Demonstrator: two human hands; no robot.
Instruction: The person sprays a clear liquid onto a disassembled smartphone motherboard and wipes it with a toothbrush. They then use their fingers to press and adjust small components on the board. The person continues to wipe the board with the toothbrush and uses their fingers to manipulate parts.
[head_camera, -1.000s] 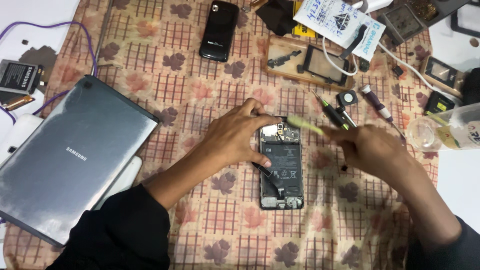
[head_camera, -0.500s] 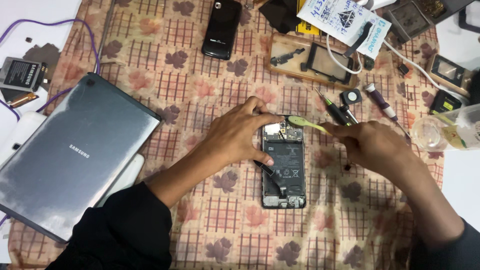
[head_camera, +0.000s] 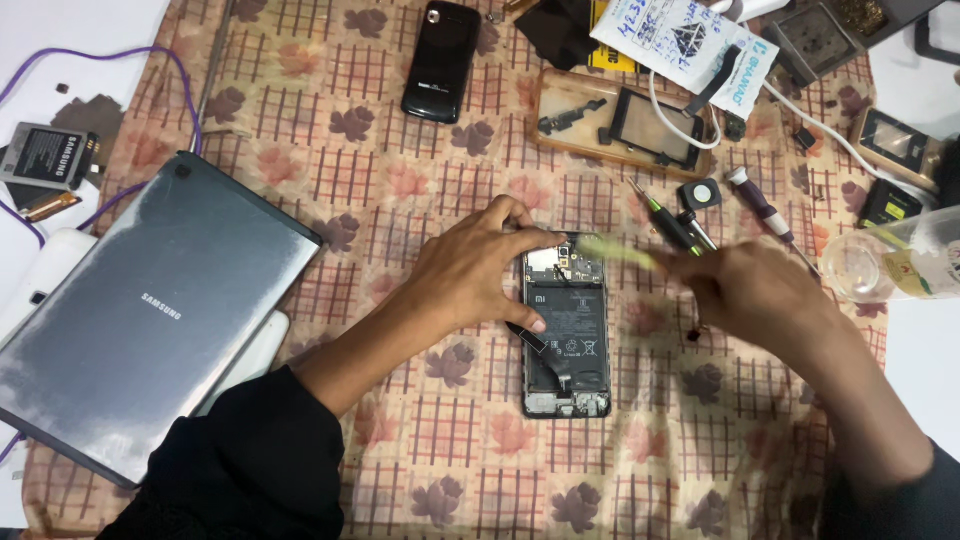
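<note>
Here, opened phone (head_camera: 567, 335) — back off, black battery bare, left hand (head_camera: 475, 275) fingers steadying it, right hand (head_camera: 765, 290) fingers pinching yellow-green tool (head_camera: 615, 251).

Left hand (head_camera: 478, 275) flat, fingers spread, palm down; right hand (head_camera: 762, 295) curled, pinching, motion-blurred.

Two bare hands, left hand (head_camera: 470, 275), right hand (head_camera: 765, 295), black long sleeves
</note>
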